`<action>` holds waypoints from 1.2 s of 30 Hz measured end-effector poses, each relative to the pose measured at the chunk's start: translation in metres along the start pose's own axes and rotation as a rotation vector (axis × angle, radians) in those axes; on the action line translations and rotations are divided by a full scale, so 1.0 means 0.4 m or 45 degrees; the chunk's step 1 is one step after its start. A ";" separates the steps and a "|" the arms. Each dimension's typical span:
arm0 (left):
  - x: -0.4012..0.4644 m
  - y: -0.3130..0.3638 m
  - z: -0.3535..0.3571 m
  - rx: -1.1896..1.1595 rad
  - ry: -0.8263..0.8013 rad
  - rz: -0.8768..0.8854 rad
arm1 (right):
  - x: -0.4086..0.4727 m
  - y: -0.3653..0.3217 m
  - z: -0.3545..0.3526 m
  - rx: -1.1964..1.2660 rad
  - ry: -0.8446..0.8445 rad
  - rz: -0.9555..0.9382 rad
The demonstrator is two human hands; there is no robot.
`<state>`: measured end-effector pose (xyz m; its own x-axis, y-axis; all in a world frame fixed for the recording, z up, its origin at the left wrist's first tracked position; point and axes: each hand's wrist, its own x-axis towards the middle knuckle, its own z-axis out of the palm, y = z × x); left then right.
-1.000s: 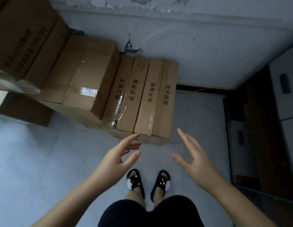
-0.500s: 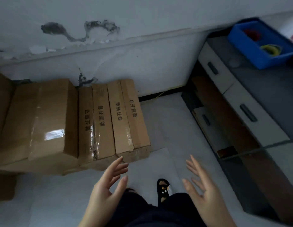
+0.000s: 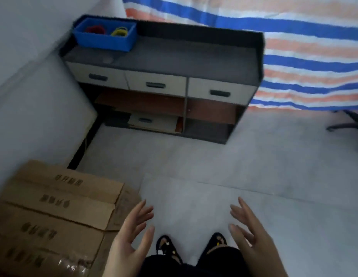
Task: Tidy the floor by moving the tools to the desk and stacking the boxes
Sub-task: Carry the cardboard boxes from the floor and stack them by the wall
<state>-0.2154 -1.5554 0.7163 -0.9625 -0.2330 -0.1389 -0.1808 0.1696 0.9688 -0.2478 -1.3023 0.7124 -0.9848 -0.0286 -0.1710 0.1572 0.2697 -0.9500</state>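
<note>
- Both hands were spread and empty: left hand (image 3: 132, 234), right hand (image 3: 249, 232).
- Cardboard boxes (image 3: 54, 212) lay just left of the left hand; no loose tools showed on the floor.
- Judged best: grip a box by opposite ends, lift level.
- The worktop (image 3: 184, 56) stood well ahead.

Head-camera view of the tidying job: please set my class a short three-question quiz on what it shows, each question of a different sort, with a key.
1. True or false: the left hand grips one of the cardboard boxes.
2. Multiple choice: the blue tray stands (A) on the floor, (B) at the left end of the desk top, (C) inside a drawer.
3. Fill in: the desk has ___ drawers in its top row.

Key
1. False: both the left hand and the right hand are empty, fingers spread.
2. B
3. three
</note>
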 end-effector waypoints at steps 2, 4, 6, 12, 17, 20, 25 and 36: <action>-0.002 0.014 0.061 0.019 -0.140 0.070 | -0.080 0.019 -0.059 0.009 0.207 0.023; -0.015 0.034 0.138 0.037 -0.282 0.140 | -0.157 0.042 -0.119 0.050 0.381 0.045; -0.046 0.050 0.223 0.054 -0.443 0.196 | -0.243 0.073 -0.179 0.095 0.523 0.077; -0.260 0.071 0.536 0.116 -0.961 0.290 | -0.587 0.202 -0.384 0.198 0.950 0.254; -0.452 0.086 0.815 0.192 -1.391 0.365 | -0.845 0.291 -0.533 0.228 1.388 0.378; -0.549 0.102 0.953 0.221 -1.612 0.402 | -0.967 0.335 -0.575 0.273 1.601 0.456; -0.675 0.115 1.125 0.294 -1.843 0.502 | -1.088 0.395 -0.618 0.343 1.875 0.588; -0.897 0.189 1.677 0.309 -2.079 0.607 | -1.193 0.563 -1.069 0.329 2.108 0.588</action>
<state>-0.0193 -0.8169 0.7015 -0.1013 0.9925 -0.0683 0.2846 0.0947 0.9540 0.2262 -0.8165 0.6917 0.1398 0.9790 -0.1484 0.2679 -0.1817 -0.9462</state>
